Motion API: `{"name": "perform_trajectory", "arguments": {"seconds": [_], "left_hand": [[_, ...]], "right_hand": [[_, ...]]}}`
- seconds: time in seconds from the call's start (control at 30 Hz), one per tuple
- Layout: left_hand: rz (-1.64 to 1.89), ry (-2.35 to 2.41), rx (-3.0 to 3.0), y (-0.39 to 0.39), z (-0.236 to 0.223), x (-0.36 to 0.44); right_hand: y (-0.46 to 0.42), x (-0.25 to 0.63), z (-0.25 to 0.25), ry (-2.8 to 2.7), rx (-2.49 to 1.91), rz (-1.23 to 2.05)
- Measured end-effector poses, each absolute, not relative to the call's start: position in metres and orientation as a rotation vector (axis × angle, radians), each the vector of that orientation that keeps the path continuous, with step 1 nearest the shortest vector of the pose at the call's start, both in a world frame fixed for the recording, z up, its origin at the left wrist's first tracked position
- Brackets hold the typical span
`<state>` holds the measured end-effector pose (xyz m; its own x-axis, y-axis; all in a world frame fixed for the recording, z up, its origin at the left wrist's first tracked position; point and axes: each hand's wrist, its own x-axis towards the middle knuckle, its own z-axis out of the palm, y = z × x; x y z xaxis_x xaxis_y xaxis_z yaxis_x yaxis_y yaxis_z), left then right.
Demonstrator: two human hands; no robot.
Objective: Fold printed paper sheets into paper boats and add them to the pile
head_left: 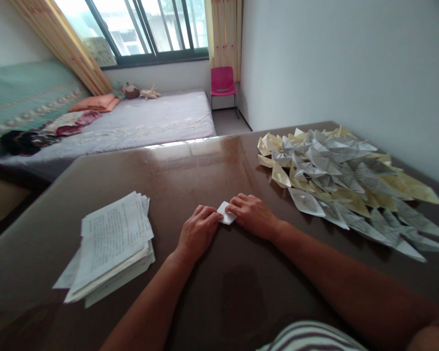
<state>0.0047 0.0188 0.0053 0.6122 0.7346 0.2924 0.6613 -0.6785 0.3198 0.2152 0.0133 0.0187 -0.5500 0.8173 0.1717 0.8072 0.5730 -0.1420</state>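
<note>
A small folded piece of white paper (226,212) lies on the brown table between my two hands. My left hand (201,226) pinches its left corner, fingers curled together. From the other side, my right hand (254,214) grips the paper's right edge, its fingers bent and closed. To the left of my hands rests a stack of printed paper sheets (113,243), loosely squared. Many folded paper boats (325,170), white and yellowish, are crowded together to the right, beyond my right forearm.
The glossy brown table (197,180) runs up to a white wall (332,63) on the right. Behind it stand a bed (168,114) with orange pillows (95,103) and a pink chair (223,83) under the curtained window (153,29).
</note>
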Motion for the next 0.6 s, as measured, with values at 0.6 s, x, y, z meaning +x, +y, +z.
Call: {"name": "perform_trajectory", "arguments": {"seconds": [0.6], "left_hand": [[0.625,1.403,2.331,0.033,-0.001,0.009]], "right_hand": [[0.025,0.223,0.005,-2.188,-1.549,0.505]]}}
